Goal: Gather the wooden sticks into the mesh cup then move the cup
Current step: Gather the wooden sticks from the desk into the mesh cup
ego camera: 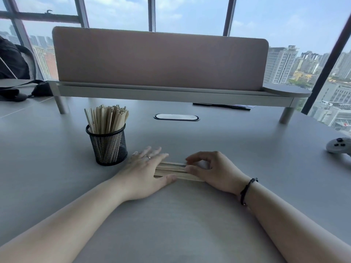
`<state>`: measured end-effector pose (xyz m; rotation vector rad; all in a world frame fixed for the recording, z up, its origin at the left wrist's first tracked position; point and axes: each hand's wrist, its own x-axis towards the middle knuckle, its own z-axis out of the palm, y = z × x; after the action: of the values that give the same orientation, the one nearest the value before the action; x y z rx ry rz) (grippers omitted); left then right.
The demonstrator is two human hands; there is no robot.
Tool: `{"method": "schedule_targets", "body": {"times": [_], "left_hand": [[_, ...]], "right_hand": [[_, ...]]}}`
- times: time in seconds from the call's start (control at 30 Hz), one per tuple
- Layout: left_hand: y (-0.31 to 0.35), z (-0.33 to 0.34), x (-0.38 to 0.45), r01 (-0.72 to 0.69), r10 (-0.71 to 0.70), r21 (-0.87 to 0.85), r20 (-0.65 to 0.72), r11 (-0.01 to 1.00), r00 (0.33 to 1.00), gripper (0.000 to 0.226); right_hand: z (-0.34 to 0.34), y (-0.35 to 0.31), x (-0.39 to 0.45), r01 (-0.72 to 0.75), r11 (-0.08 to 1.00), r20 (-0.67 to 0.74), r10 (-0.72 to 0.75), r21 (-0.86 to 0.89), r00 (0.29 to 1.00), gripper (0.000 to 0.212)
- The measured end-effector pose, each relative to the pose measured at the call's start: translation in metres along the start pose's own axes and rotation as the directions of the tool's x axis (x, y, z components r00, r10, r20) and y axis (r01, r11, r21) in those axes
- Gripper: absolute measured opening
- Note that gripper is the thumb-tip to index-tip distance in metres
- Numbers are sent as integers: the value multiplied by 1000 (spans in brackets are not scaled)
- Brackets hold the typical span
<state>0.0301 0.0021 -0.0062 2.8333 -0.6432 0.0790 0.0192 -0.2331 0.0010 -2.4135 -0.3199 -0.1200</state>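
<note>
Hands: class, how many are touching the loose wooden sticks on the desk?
2. The left hand lies flat on the sticks' left end; the right hand pinches their right end. Parts of the sticks are hidden beneath.

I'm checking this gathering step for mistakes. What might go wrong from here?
The loose sticks lie flat on the table, pressed between both hands; lifted unevenly, some may slip out. The mesh cup already looks crowded with sticks, so adding more could jam. The left hand is close enough to knock it.
</note>
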Motion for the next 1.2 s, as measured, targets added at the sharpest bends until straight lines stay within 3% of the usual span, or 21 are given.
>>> {"method": "schedule_targets", "body": {"times": [0.1, 0.23, 0.33, 0.7, 0.87, 1.2], "left_hand": [[3, -1, -1, -43, 40, -125, -29, 991, 999, 71], [7, -4, -3, -91, 58, -271, -128, 958, 990, 37], [12, -6, -3, -87, 34, -332, -159, 939, 987, 31], [20, -11, -4, -39, 27, -283, -47, 958, 999, 20], [14, -3, -4, -86, 42, -290, -156, 953, 987, 17], [6, 2, 0, -246, 154, -246, -341, 938, 927, 12]], "right_hand": [[1, -3, -3, 71, 997, 47, -69, -29, 996, 41], [3, -5, -3, 89, 996, 23, -89, -27, 996, 39], [3, -5, -3, 67, 997, 8, -67, -26, 998, 38], [6, -10, -5, 44, 992, 13, -43, -116, 999, 21], [7, -14, -7, 60, 989, 19, -58, -139, 998, 12], [9, -15, -6, 73, 981, 7, -73, -178, 997, 14]]}}
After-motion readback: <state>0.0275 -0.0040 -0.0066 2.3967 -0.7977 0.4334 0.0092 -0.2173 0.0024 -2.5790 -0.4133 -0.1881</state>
